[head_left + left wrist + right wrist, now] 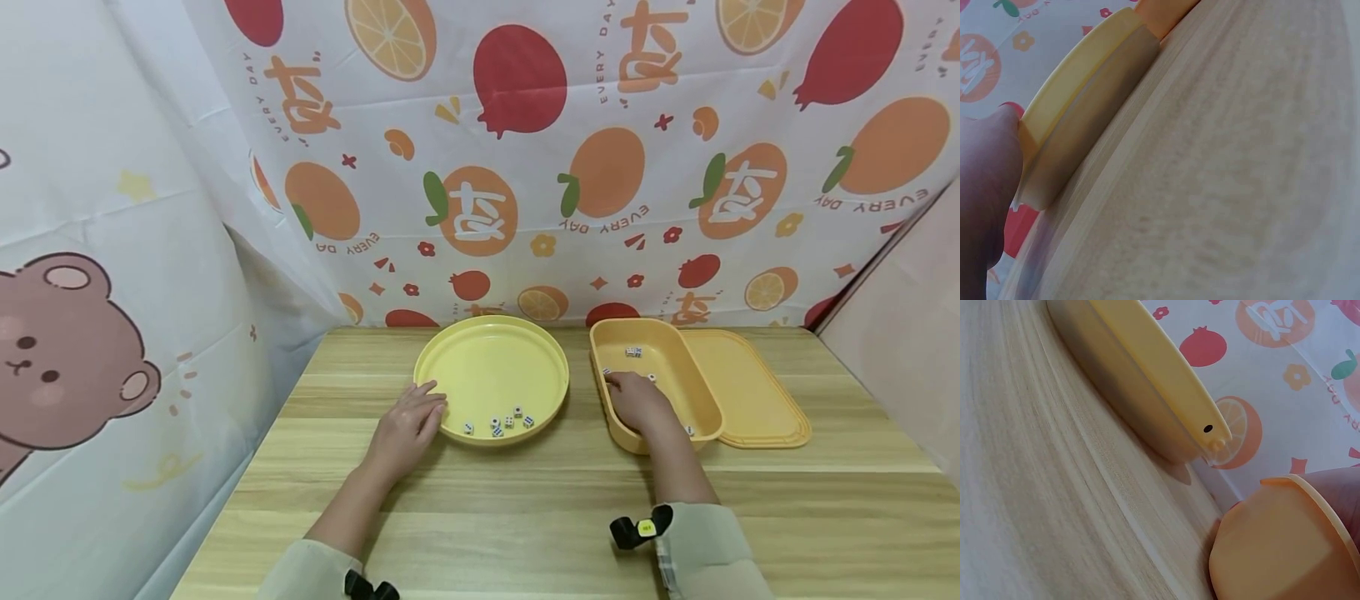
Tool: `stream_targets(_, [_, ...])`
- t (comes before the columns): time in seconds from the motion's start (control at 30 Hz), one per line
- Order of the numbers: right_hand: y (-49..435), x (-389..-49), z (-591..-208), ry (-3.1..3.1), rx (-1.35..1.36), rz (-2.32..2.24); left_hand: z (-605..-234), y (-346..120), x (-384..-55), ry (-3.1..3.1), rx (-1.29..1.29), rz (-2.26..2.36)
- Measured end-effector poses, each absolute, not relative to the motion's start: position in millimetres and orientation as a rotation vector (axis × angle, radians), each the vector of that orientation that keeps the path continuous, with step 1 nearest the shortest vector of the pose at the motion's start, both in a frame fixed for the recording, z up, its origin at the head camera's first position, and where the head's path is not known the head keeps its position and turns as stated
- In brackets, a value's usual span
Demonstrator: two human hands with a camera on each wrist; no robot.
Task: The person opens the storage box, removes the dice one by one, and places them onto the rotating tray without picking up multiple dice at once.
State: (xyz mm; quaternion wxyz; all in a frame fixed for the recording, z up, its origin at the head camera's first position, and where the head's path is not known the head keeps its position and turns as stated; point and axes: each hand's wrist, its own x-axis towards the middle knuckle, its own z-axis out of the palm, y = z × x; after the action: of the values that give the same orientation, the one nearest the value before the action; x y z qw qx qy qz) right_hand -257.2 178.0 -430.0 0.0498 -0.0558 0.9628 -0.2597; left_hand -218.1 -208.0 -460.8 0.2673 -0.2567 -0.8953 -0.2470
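My left hand (405, 429) rests at the left rim of a round yellow tray (487, 358), its fingers laid over the edge. Several small white dice (508, 422) lie near the front of that tray. To the right, my right hand (641, 402) reaches down into an orange-yellow rectangular box (708, 400), by its left wall. Loose dice (633, 352) lie on the box floor around the hand. The right fingertips are mostly hidden, and I cannot tell whether they hold a die. The right wrist view shows the hand behind the box wall (1279, 544).
A flat orange-yellow lid (750, 392) lies against the right side of the box. Both containers stand toward the back of a wooden table (525, 517). Behind it hangs a fruit-print cloth (525, 167), and a bear-print cloth (90, 208) hangs at the left.
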Motion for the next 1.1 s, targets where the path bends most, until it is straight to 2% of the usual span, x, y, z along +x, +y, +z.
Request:
stream_targets(0.33, [179.7, -253.2, -423.6, 2.972, -0.134, -0.798, -460.7, -207.6, -218.0, -2.419, -0.688, -0.670])
stream_targets(0.63, [210.6, -246.5, -412.8, 2.856, 0.022, -0.895, -459.3, -207.8, -217.1, -2.423, -0.692, -0.669])
stream_targets(1.1, [213.4, -235.9, -408.7, 2.680, 0.014, -0.974, -460.5, -207.7, -217.1, -2.433, -0.683, -0.664])
